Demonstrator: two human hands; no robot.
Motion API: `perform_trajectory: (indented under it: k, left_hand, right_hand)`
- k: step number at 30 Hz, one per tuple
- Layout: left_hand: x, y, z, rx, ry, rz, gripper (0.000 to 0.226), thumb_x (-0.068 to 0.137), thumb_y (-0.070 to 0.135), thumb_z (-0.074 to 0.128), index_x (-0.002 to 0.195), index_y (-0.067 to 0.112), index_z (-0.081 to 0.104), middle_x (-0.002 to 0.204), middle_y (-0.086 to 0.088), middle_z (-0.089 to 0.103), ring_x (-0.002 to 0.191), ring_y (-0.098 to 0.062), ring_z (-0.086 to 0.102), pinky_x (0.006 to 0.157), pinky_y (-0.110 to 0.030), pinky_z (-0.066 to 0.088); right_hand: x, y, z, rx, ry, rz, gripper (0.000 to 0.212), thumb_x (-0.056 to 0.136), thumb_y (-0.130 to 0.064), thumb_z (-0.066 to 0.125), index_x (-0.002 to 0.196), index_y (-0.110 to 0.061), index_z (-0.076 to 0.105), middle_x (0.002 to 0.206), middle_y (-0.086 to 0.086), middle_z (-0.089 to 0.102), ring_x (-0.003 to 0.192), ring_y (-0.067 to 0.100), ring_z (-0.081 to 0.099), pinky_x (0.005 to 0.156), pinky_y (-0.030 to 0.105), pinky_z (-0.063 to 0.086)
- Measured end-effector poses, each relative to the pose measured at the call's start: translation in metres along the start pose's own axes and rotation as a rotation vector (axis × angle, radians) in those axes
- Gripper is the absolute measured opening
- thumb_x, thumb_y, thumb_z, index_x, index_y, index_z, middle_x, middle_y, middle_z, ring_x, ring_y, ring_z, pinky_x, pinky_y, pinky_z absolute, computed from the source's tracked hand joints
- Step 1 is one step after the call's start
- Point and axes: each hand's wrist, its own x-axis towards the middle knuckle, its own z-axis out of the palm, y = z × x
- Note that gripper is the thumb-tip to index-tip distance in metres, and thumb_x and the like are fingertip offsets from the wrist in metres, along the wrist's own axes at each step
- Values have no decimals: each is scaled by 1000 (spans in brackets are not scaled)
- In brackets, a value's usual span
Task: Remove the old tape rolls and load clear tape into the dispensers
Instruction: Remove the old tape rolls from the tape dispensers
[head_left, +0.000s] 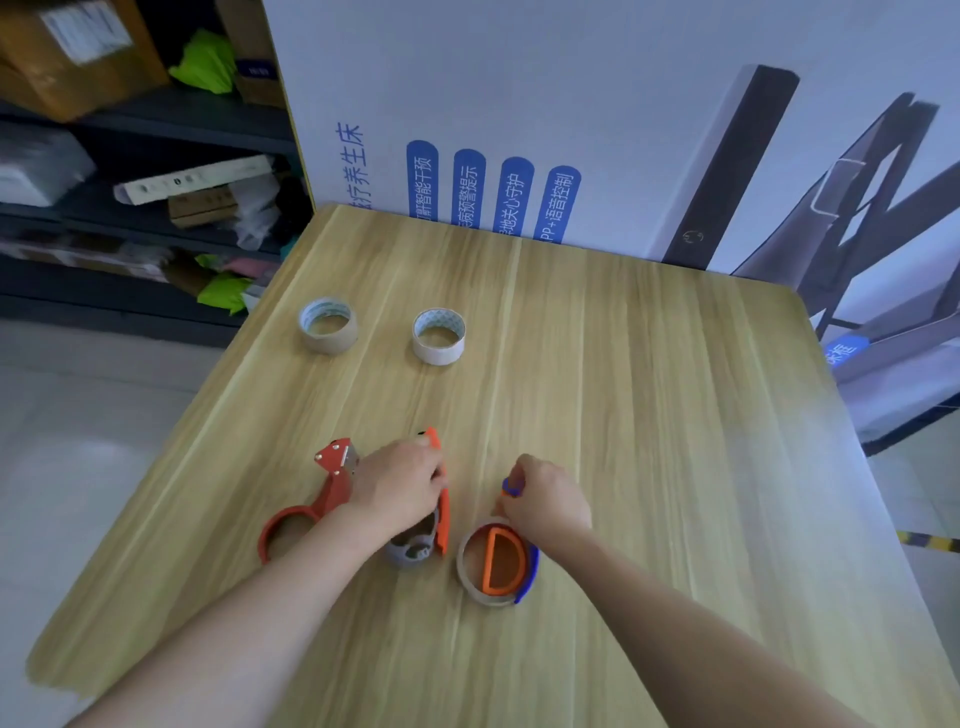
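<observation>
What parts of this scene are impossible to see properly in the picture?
Head view: the left hand covers the orange dispenser's middle.
Head view: the right hand hides most of the blue dispenser's handle.
Head view: the two far rolls are too small to tell whether their tape is clear.
Head view: the shelf goods are blurred.

Bare forearms lead to a bare left hand (400, 483) and right hand (545, 500)

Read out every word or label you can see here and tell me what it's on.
"疗养生床": white panel, sideways, start hidden.
"智能干预": first blue tab, start hidden.
"预警提示": second blue tab.
"关心守护": third blue tab.
"PP+语音控制": fourth blue tab.
Cardboard box label: too blurred.
</observation>
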Motion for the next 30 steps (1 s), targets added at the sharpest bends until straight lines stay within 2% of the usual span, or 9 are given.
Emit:
perform_trajectory:
  k: [2, 4, 9, 12, 16, 19, 21, 26, 30]
  left_hand:
    - [-14, 25, 5, -65, 51, 104, 31, 86, 49, 58, 89, 18, 65, 93, 6, 54, 92, -18, 57, 68, -30, 43]
    - [-25, 45, 19, -33, -65, 185, 47, 77, 59, 63, 103, 20, 63, 101, 4, 52, 101, -17, 53, 79, -32, 44]
    - [-44, 68, 62, 83, -129, 175, 89, 56, 60, 76, 130, 25, 44, 127, 1, 44, 120, -21, 42, 101, -34, 39]
    - [-46, 74, 67, 37, -36, 139, 78, 61, 55, 74, 127, 25, 44, 123, 2, 46, 118, -21, 44, 98, -33, 41]
    - [-45, 82, 60, -107, -24, 89, 51, 68, 60, 67, 105, 26, 58, 121, 4, 50, 115, -19, 46, 92, -26, 38]
    - [-38, 86, 52, -215, -93, 47, 25, 75, 42, 70, 83, 18, 72, 143, 6, 44, 121, -19, 46, 97, -28, 39]
    - [-30, 87, 44, -328, -101, 7, 20, 80, 25, 66, 75, 6, 70, 144, 5, 46, 111, -16, 55, 88, -26, 43]
    - [-18, 100, 25, -403, -79, -38, 17, 91, 24, 55, 84, 9, 62, 86, 0, 61, 80, -20, 57, 63, -31, 38]
    - [-16, 96, 23, -523, -9, -116, 13, 96, 27, 51, 88, 17, 51, 77, 5, 52, 73, -17, 47, 58, -28, 31]
  right_hand:
    - [-7, 16, -1, 10, 3, 11, 29, 85, -32, 61, 104, -13, 50, 106, 5, 59, 94, 28, 60, 66, 31, 41]
    - [-14, 29, 2, 39, -49, 16, 34, 87, -41, 59, 101, -13, 44, 102, 4, 57, 90, 26, 58, 69, 33, 44]
    - [-22, 51, 12, 72, -107, 1, 47, 90, -47, 55, 115, -8, 45, 110, 8, 63, 99, 29, 63, 70, 33, 45]
    - [-24, 61, 14, 66, -211, 25, 43, 90, -38, 54, 121, -8, 50, 114, 8, 63, 100, 27, 64, 74, 32, 48]
    - [-25, 68, 10, 231, -285, 64, 32, 91, -27, 48, 117, -10, 59, 101, 9, 71, 81, 29, 71, 76, 34, 58]
    - [-19, 71, -2, 369, -262, 117, 34, 93, -14, 43, 123, -11, 59, 99, 13, 72, 83, 32, 72, 79, 42, 59]
    - [-14, 72, -10, 392, -235, 140, 39, 92, -11, 40, 128, -11, 57, 98, 9, 70, 85, 33, 72, 80, 43, 59]
    - [-12, 69, -22, 475, -251, 173, 45, 94, -42, 51, 128, -13, 54, 78, 1, 66, 83, 30, 72, 79, 43, 60]
    - [-9, 68, -23, 461, -232, 217, 47, 95, -38, 51, 135, -14, 47, 85, 3, 65, 80, 28, 70, 80, 43, 59]
